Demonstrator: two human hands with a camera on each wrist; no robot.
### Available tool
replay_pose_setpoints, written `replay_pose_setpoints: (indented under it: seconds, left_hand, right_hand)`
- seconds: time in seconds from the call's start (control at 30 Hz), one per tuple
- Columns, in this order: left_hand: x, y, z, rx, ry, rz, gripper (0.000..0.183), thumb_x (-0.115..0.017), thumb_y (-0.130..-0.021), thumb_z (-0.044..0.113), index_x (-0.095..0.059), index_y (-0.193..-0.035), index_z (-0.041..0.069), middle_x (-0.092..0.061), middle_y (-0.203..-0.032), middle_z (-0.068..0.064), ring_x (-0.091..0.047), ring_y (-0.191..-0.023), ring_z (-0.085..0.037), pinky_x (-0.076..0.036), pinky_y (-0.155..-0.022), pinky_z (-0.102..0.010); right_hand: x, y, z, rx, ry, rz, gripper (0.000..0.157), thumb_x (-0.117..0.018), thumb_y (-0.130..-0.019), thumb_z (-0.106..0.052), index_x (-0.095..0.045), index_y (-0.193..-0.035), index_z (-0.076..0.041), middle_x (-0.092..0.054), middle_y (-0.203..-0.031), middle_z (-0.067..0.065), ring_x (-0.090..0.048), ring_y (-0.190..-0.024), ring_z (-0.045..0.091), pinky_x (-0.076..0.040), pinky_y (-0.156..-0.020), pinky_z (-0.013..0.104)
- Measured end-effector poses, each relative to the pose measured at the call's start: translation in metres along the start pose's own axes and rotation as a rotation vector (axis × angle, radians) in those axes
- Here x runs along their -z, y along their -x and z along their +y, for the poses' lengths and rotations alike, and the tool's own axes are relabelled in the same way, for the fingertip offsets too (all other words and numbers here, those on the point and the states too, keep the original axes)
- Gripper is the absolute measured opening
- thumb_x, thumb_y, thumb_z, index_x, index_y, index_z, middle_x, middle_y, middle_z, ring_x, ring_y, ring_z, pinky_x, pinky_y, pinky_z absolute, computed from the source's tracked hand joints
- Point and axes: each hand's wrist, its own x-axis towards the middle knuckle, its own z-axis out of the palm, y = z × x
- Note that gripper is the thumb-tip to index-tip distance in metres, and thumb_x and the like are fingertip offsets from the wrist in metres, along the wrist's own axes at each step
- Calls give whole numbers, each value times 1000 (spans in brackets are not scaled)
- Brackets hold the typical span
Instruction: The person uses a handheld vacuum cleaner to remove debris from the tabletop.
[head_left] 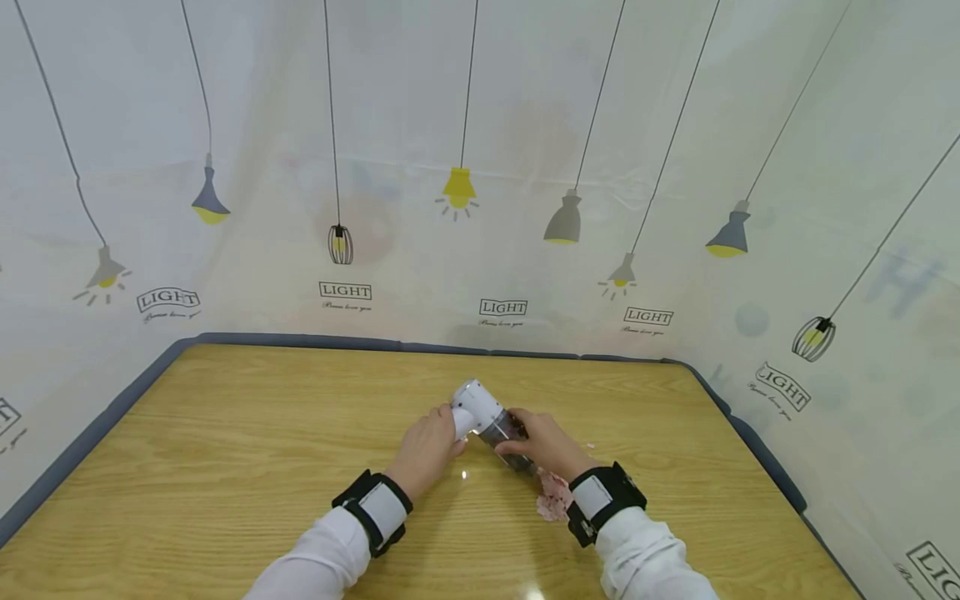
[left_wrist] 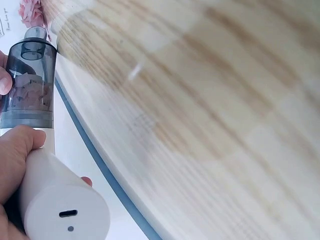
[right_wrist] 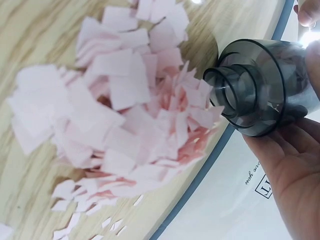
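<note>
A white handheld vacuum cleaner (head_left: 480, 406) with a smoky see-through dust cup is held between both hands above the table. My left hand (head_left: 429, 450) grips its white handle, fingers curled round it. My right hand (head_left: 546, 442) holds the dust cup (right_wrist: 295, 75), thumb on one side and fingers on the other. Pink paper scraps (left_wrist: 31, 92) show inside the cup. Its round nozzle (right_wrist: 227, 92) points at a heap of pink paper scraps (right_wrist: 120, 115) on the table, right at the heap's edge. In the head view my right wrist partly hides the heap (head_left: 553, 497).
The wooden table (head_left: 262, 467) has a grey-blue edge strip (head_left: 300, 341) along its back and sides. Behind it hangs a pale curtain (head_left: 405, 100) printed with lamps. A few loose scraps (right_wrist: 115, 225) lie beside the heap. Each wrist wears a black strap (head_left: 372, 510).
</note>
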Motion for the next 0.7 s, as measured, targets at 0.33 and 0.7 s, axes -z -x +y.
replay_pose_setpoints:
  seconds: [0.33,0.7]
  left_hand:
    - [-2,-1,5,8,-27,39,48,-71,-82,27,-49,-103,-10,-57,-81,-16,-57,-66,-22,-52,-58,-34]
    - [-8,-6,7,36,-44,18,51,-70,-83,29,-50,-107,-11,-58,-82,-17,-58,-68,-23,-53,-59,-35]
  right_hand:
    - [4,1,2,61,-4,27,60,-65,-85,-35,-48,-125,6,-61,-114,22,-59,-101,29,-50,-84,45]
    - [4,0,5,65,17,51,59,-67,-84,-33,-49,-124,5,-61,-113,23,-60,-100,30,-50,-82,46]
